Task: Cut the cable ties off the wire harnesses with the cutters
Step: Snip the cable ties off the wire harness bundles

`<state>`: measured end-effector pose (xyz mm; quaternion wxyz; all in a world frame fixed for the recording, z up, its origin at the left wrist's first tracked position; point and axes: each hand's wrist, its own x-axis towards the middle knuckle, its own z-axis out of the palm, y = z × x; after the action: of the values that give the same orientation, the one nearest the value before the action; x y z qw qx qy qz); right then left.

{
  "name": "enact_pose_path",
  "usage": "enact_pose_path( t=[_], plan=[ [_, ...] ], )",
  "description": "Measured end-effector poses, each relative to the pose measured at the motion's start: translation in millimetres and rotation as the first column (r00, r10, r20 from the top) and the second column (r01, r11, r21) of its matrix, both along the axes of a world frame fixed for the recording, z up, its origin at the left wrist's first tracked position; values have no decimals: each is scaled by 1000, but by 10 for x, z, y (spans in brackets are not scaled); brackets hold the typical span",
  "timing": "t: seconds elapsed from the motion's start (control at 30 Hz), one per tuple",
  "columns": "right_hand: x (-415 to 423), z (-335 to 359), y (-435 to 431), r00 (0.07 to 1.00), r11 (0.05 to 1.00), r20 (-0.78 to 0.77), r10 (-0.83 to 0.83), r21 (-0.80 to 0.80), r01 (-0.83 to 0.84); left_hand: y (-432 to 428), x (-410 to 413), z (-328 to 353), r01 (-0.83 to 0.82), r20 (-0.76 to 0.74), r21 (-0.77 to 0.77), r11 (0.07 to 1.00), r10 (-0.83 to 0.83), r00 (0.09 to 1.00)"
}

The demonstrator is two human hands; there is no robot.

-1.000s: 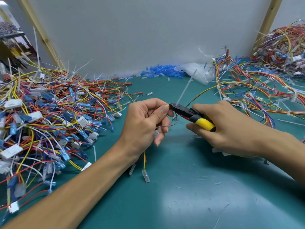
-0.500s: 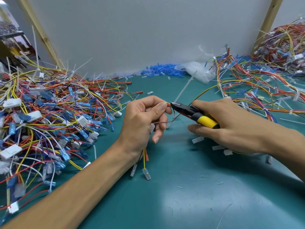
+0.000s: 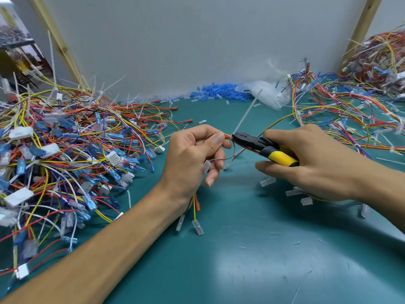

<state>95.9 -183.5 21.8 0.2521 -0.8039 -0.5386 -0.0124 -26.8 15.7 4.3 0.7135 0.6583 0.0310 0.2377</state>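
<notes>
The left hand (image 3: 192,159) curls round a thin wire harness (image 3: 228,135), pinching it between thumb and forefinger; the right hand (image 3: 306,161) grips the yellow-handled cutters (image 3: 258,145) — nose pointing left. Teal mat (image 3: 241,260) below, white wall (image 3: 197,40) behind, a tangled harness pile (image 3: 65,150) left, loose harnesses (image 3: 350,110) far right. The cable tie (image 3: 245,113) sits at the cutter tips, just right of the left thumb — white tail slanting up.

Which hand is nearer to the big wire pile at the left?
Left. The left hand is just right of the wire pile; the right hand is farther right.
</notes>
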Motion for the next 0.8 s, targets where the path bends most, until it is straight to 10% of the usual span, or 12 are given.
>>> enact_pose_path(
  t=[0.8],
  plan=[
    [-11,-21,12,1000,1000,18,9,6,-9,-2,-11,-8,24,18,66,998,-25,1000]
  ],
)
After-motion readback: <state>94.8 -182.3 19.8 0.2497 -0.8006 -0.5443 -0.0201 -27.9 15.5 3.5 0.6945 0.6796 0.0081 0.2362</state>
